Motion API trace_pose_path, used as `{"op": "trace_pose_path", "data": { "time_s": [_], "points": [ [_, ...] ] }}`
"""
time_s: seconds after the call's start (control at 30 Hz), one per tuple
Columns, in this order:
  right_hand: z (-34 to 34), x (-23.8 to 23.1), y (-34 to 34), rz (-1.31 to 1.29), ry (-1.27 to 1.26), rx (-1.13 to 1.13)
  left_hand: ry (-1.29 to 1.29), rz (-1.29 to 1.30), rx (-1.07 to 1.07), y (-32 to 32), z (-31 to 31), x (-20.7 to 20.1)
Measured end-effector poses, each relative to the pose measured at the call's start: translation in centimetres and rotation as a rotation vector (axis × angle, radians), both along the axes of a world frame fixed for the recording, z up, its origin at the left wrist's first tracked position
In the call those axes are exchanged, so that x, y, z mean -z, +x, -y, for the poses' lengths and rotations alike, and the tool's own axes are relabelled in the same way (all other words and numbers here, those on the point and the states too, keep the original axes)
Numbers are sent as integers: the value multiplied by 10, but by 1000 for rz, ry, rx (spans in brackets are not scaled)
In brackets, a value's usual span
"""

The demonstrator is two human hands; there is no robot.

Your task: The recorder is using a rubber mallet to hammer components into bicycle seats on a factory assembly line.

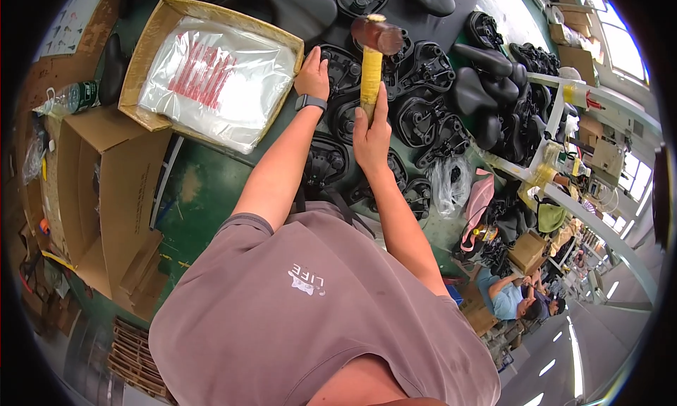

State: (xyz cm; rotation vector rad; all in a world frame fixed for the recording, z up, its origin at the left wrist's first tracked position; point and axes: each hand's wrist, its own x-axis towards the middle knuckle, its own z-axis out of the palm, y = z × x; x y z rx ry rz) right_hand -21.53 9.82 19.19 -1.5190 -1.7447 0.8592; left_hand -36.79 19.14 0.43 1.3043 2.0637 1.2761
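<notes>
Hammer (371, 60), likely head-heavy and rigid, is above the table (283, 118), beyond its near edge; right grip (372, 127) closed low round its handle (370, 82), seemingly the best hold; left grip (313, 76) beside a black saddle (343, 71), hold unclear.

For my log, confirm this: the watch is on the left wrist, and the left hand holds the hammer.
Not quite: the head view shows the hammer in the right hand, not the left hand. The watch is where you say.
</notes>
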Motion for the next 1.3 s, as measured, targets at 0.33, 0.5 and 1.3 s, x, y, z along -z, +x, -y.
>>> {"op": "trace_pose_path", "data": {
  "time_s": [0.33,0.5,1.3],
  "points": [
    [-22,40,-4,389,-287,-91,-52,207,54,-23,90,-21],
    [-12,-7,-7,114,40,166,-214,115,187,-30,116,-10],
    [71,17,23,-232,-467,566,-483,-304,472,-31,97,-20]
  ]
}}
